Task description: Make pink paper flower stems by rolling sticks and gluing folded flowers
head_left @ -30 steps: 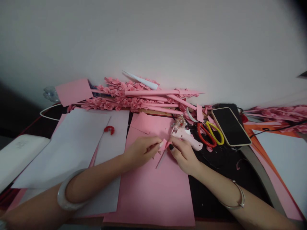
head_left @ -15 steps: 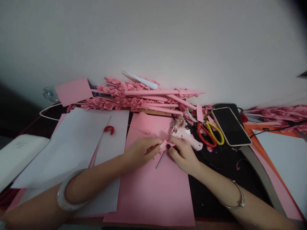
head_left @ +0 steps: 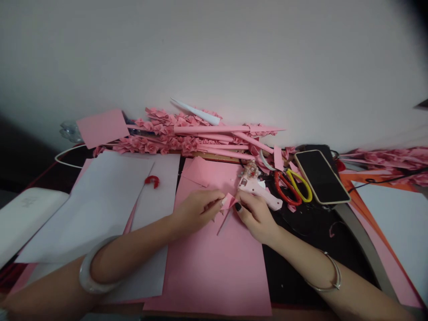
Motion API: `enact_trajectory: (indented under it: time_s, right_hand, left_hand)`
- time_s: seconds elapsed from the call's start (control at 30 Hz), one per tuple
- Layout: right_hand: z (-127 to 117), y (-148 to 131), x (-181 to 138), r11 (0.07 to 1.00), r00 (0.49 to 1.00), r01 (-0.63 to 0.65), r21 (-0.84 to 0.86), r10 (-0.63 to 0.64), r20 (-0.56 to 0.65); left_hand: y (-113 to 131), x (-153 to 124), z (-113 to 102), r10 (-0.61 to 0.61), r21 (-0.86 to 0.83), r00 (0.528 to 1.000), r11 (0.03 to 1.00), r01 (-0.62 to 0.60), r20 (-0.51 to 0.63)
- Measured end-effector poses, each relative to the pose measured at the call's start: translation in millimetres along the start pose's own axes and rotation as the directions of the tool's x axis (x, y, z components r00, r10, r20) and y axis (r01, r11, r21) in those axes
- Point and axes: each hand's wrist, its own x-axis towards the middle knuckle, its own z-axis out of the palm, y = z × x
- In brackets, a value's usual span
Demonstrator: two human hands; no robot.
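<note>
Both of my hands pinch one small folded pink paper piece [head_left: 229, 200] over a large pink sheet [head_left: 214, 258]. My left hand [head_left: 197, 210] grips its left side with curled fingers. My right hand [head_left: 256, 215], with dark nail polish, holds its right side between thumb and fingers. A thin pink paper stick [head_left: 223, 224] lies just below the piece. A pink glue gun [head_left: 261, 191] lies right behind my right hand.
Rolled pink paper sticks and folded pink flowers [head_left: 187, 138] are piled along the wall. White sheets [head_left: 100, 200] lie at left with a small red clip [head_left: 152, 180]. Red and yellow scissors [head_left: 294, 187] and a phone [head_left: 321, 176] lie at right.
The fingers of both hands have shifted slightly on the small pink piece, turning it a little. Nothing else has moved.
</note>
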Motion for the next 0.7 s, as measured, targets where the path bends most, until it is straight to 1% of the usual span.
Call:
enact_trajectory:
  time_s: [0.37,0.7]
  right_hand:
    - [0.0,-0.5,1.7,1.0,1.0,-0.009,0.014,0.009,0.004]
    - [-0.7,-1.7,1.2,1.0,1.0,-0.017,0.011,0.017,-0.004]
  left_hand:
    - [-1.1,-0.8,0.3,0.003,0.027,1.0,1.0,-0.003,0.005]
    - [-1.3,-0.6,0.5,0.003,0.006,1.0,1.0,-0.003,0.004]
